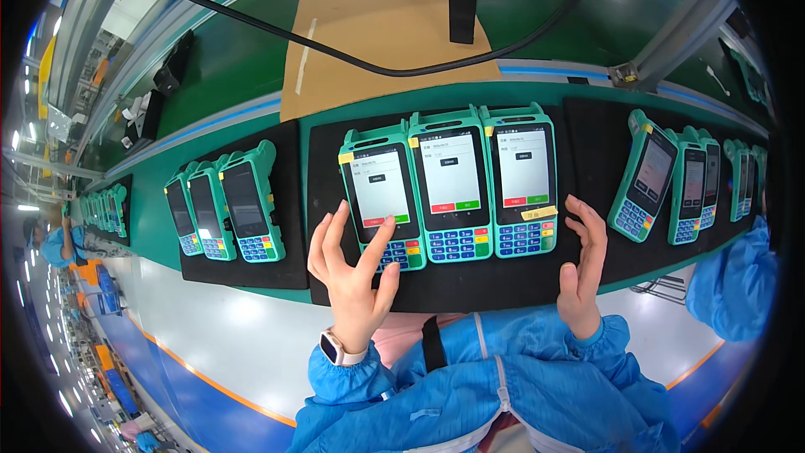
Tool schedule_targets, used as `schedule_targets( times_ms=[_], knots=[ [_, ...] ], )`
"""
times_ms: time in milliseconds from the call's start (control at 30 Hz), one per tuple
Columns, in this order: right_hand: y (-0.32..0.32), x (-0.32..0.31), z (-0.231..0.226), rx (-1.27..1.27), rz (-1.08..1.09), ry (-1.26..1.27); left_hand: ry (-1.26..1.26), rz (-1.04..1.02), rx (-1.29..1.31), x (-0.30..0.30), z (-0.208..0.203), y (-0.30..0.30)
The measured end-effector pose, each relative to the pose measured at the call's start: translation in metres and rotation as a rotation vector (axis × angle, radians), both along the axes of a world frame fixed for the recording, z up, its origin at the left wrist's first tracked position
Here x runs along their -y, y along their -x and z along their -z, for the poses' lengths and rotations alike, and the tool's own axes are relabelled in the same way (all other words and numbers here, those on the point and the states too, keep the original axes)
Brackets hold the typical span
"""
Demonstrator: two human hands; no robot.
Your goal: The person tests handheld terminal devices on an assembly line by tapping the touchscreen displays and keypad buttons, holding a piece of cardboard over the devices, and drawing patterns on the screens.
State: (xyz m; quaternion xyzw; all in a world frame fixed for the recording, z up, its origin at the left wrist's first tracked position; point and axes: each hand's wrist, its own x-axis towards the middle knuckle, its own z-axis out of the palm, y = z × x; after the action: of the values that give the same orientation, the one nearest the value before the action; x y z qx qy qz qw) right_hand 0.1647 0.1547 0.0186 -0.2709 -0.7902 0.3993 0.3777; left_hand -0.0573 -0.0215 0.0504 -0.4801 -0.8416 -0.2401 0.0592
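Observation:
Three green handheld payment terminals with lit screens lie side by side on a black foam mat in front of me. My left hand is spread over the left terminal, its index fingertip at the green button low on the screen. It holds nothing. Beside the middle terminal sits the right terminal, which has a strip of yellow tape below its screen. My right hand hovers just right of that terminal's keypad, fingers loosely apart with nothing in them.
More terminals with dark screens rest on a mat to the left. Another group stands on the right mat, near a blue-sleeved person. A black cable hangs across the far side, above a cardboard sheet.

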Motion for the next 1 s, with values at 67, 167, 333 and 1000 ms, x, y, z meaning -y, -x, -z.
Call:
schedule_targets(
  times_ms=[67, 167, 333, 1000],
  knots=[
    [0.000, 0.000, 0.000, -0.006, 0.002, -0.009, 0.003, 0.005, -0.015, -0.002, 0.001, -0.003],
    [-0.001, 0.000, 0.002, -0.018, -0.003, -0.022, 0.051, -0.032, -0.025, -0.004, -0.001, -0.006],
    [0.000, -0.001, 0.001, -0.029, -0.009, -0.026, -0.050, 0.013, 0.013, -0.003, -0.004, -0.015],
    [0.007, -0.003, -0.013, 0.218, -0.024, -0.138, -0.115, 0.342, 0.067, -0.023, 0.010, -0.059]
  ],
)
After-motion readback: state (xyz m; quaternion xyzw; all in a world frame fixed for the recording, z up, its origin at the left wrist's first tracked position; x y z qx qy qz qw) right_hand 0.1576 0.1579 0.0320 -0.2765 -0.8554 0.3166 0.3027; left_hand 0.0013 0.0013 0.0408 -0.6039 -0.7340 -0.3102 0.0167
